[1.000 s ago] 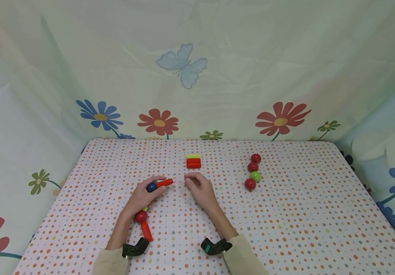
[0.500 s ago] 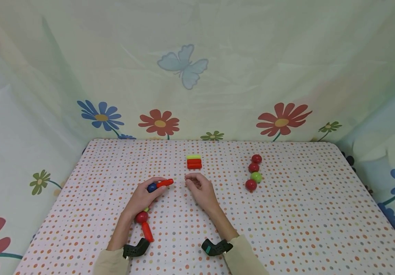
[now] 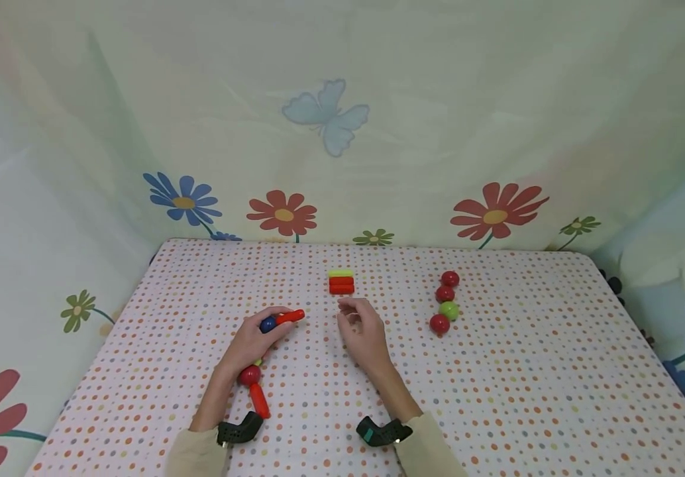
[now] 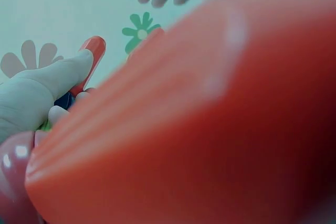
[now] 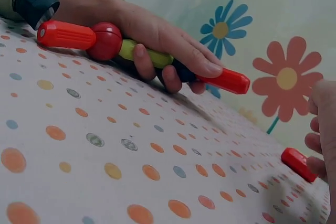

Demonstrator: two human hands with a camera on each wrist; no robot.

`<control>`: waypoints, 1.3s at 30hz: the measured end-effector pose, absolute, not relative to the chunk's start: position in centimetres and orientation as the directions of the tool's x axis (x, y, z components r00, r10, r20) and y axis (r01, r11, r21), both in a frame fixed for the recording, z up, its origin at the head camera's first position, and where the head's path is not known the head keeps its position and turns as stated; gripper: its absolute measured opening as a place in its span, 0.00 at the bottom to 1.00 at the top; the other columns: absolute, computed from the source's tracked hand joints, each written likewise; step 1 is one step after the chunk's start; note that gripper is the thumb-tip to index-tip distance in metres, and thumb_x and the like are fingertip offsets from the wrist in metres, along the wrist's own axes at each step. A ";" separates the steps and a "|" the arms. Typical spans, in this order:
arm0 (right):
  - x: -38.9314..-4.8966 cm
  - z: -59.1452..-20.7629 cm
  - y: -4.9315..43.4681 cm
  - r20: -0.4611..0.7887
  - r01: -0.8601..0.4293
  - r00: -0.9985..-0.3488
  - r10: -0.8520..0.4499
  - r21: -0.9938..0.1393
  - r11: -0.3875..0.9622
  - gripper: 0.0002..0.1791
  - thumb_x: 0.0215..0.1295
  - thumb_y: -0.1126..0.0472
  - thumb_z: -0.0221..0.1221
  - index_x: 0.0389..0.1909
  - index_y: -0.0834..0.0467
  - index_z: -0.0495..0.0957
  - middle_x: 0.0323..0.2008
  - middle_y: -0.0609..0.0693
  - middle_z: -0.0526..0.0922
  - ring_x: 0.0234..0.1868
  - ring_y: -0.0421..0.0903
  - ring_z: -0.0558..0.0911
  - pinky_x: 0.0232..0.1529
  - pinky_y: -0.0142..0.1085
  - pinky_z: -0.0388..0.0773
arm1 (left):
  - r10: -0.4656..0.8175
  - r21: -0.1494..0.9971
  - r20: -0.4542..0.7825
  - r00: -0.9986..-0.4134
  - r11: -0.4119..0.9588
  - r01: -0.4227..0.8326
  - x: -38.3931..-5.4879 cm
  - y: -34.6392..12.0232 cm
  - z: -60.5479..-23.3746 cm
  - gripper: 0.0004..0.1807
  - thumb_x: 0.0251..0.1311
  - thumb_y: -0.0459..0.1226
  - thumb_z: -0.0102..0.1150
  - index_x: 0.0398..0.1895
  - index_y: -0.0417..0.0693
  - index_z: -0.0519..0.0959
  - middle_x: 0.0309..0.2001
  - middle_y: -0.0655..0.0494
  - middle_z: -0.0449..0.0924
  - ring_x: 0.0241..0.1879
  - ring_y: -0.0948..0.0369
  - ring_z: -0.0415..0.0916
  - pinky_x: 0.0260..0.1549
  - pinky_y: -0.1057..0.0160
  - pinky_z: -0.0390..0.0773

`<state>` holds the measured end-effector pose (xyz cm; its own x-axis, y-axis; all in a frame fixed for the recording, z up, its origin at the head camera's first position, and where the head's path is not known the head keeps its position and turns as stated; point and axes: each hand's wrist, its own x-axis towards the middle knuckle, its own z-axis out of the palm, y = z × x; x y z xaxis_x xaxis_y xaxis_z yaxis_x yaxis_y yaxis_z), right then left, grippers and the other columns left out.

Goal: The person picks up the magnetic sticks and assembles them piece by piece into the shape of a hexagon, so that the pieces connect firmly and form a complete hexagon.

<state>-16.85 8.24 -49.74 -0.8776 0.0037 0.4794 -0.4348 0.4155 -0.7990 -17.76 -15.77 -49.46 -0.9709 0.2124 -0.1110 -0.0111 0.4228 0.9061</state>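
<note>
My left hand (image 3: 253,341) grips a chain of toy rods and balls lying along the table. From its far end the chain runs red rod (image 3: 291,316), blue ball (image 3: 267,324), yellow-green rod (image 5: 157,57), red ball (image 3: 250,375) and another red rod (image 3: 260,401). The thumb lies along the far red rod in the right wrist view, with a dark blue part showing below the yellow-green rod. Holding nothing, my right hand (image 3: 368,334) hovers to the right of the chain, fingers loosely bent. That near red rod fills much of the left wrist view.
Beyond the hands lie one yellow-green rod (image 3: 340,273) and two red rods (image 3: 341,285), side by side. To the right stands a row of red balls (image 3: 440,324) with one green ball (image 3: 448,310). A flowered curtain (image 3: 414,132) rises behind the dotted table (image 3: 527,371).
My right hand has shifted a little to the right, away from the chain. The left hand keeps its grip, and the head view has turned slightly.
</note>
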 end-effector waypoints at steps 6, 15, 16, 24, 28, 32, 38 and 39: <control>-16.3 -50.0 11.0 0.635 -0.556 -0.772 -0.022 -0.658 0.508 0.15 0.59 0.72 0.58 0.47 0.62 0.77 0.41 0.53 0.81 0.42 0.46 0.80 0.42 0.40 0.80 | 0.231 0.908 -0.099 -0.968 0.419 0.007 -17.7 -15.8 -49.6 0.20 0.61 0.54 0.61 0.55 0.67 0.77 0.17 0.55 0.73 0.09 0.62 0.63 0.12 0.64 0.67; -14.9 -50.2 18.0 0.717 -0.512 -0.696 0.050 -0.543 0.666 0.18 0.53 0.71 0.58 0.47 0.65 0.77 0.47 0.58 0.78 0.51 0.52 0.75 0.61 0.21 0.62 | 0.222 0.908 -0.123 -0.967 0.418 -0.020 -17.5 -15.2 -49.8 0.21 0.60 0.55 0.61 0.56 0.69 0.76 0.17 0.55 0.73 0.10 0.62 0.63 0.12 0.65 0.66; -14.9 -50.2 18.8 0.722 -0.493 -0.688 0.071 -0.537 0.684 0.18 0.53 0.71 0.58 0.47 0.65 0.77 0.47 0.59 0.78 0.52 0.53 0.74 0.61 0.21 0.60 | 0.223 0.908 -0.123 -0.967 0.418 -0.019 -17.5 -15.2 -49.8 0.21 0.60 0.55 0.61 0.56 0.69 0.76 0.17 0.55 0.73 0.10 0.62 0.62 0.12 0.65 0.66; -15.5 -50.1 23.0 0.615 -0.270 -0.716 0.330 -0.681 0.681 0.16 0.55 0.74 0.55 0.46 0.68 0.77 0.50 0.65 0.73 0.54 0.59 0.70 0.53 0.43 0.62 | 0.223 0.903 -0.121 -0.967 0.430 -0.014 -17.6 -15.5 -49.9 0.20 0.59 0.56 0.61 0.55 0.70 0.76 0.17 0.56 0.73 0.09 0.62 0.62 0.12 0.65 0.65; -15.9 -49.8 23.2 0.430 -0.109 -0.804 0.411 -0.786 0.609 0.13 0.60 0.72 0.52 0.45 0.66 0.79 0.54 0.63 0.71 0.55 0.56 0.70 0.49 0.43 0.63 | 0.216 0.899 -0.123 -0.969 0.438 -0.016 -17.7 -15.7 -49.8 0.21 0.59 0.56 0.61 0.56 0.70 0.76 0.17 0.56 0.72 0.09 0.62 0.63 0.12 0.64 0.67; -16.2 -49.8 23.0 0.280 0.017 -0.864 0.419 -0.815 0.580 0.15 0.64 0.70 0.47 0.46 0.65 0.80 0.57 0.62 0.70 0.60 0.58 0.68 0.54 0.49 0.65 | 0.212 0.896 -0.108 -0.971 0.445 -0.003 -17.9 -15.7 -49.7 0.21 0.59 0.57 0.61 0.55 0.70 0.76 0.16 0.56 0.71 0.09 0.61 0.63 0.12 0.64 0.67; -16.3 -49.5 22.9 0.212 0.067 -0.878 0.429 -0.833 0.549 0.17 0.65 0.71 0.43 0.46 0.64 0.79 0.59 0.61 0.69 0.65 0.59 0.66 0.63 0.56 0.62 | 0.219 0.896 -0.104 -0.970 0.444 0.004 -17.9 -15.8 -49.7 0.21 0.59 0.57 0.61 0.55 0.70 0.76 0.16 0.57 0.71 0.09 0.61 0.63 0.13 0.64 0.67; -16.3 -49.5 22.9 0.205 0.073 -0.880 0.428 -0.833 0.549 0.17 0.65 0.72 0.43 0.47 0.64 0.78 0.59 0.62 0.68 0.66 0.60 0.65 0.65 0.56 0.61 | 0.219 0.897 -0.105 -0.970 0.442 0.003 -17.9 -15.8 -49.7 0.21 0.59 0.57 0.61 0.55 0.70 0.76 0.16 0.57 0.71 0.09 0.61 0.63 0.13 0.64 0.67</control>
